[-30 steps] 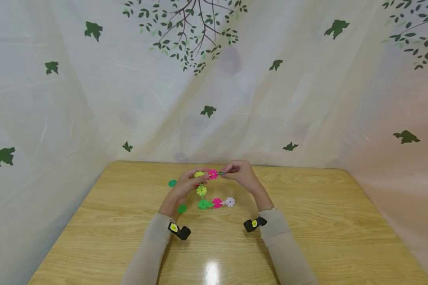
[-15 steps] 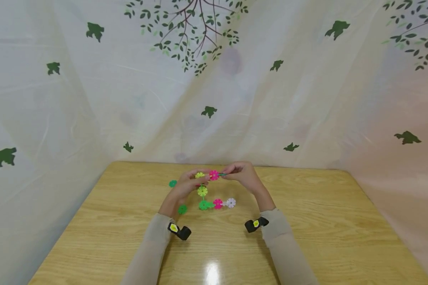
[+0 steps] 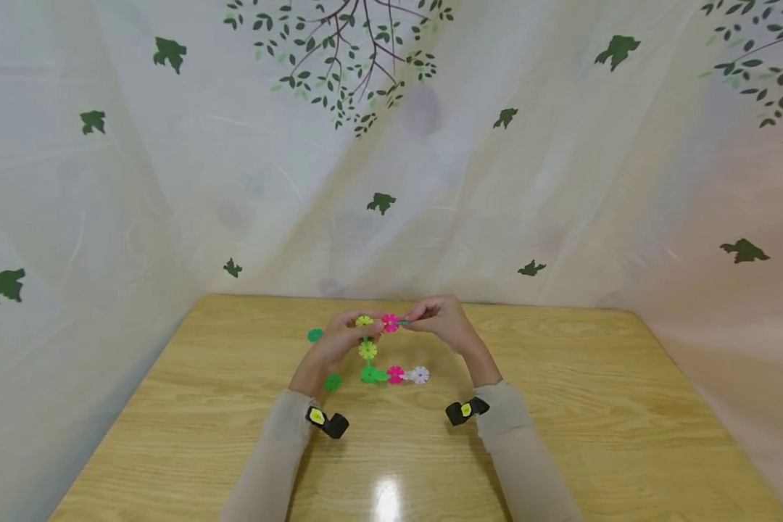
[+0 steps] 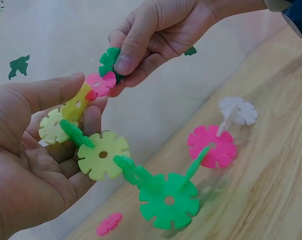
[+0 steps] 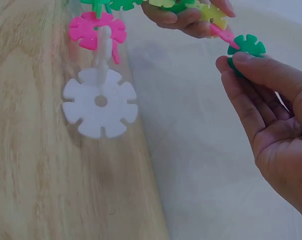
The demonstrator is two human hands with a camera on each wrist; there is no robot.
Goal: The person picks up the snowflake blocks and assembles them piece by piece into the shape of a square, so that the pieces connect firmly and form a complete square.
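Slotted plastic flower discs are joined edge to edge in a chain. My left hand [image 3: 335, 341] holds its upper part, with the thumb and fingers around a yellow disc [image 4: 77, 104]. Below this hang a pale yellow disc [image 4: 103, 156], a green disc [image 4: 169, 201], a pink disc [image 4: 212, 146] and a white disc [image 5: 100, 102] at the end. My right hand [image 3: 445, 324] pinches a dark green disc [image 5: 247, 46] between thumb and fingers. That disc meets the edge of the upper pink disc [image 4: 101, 84]; how deep its slot sits is hidden.
A teal-green disc [image 3: 315, 335] and a green disc [image 3: 333, 382] lie loose on the wooden table [image 3: 594, 406], left of the left wrist. Another pink disc [image 4: 109, 224] lies under the chain. A printed cloth [image 3: 300, 217] hangs behind the table's far edge.
Both hands stay almost in place, with the same grips. The upper pink disc and the chain's white end have dipped very slightly.
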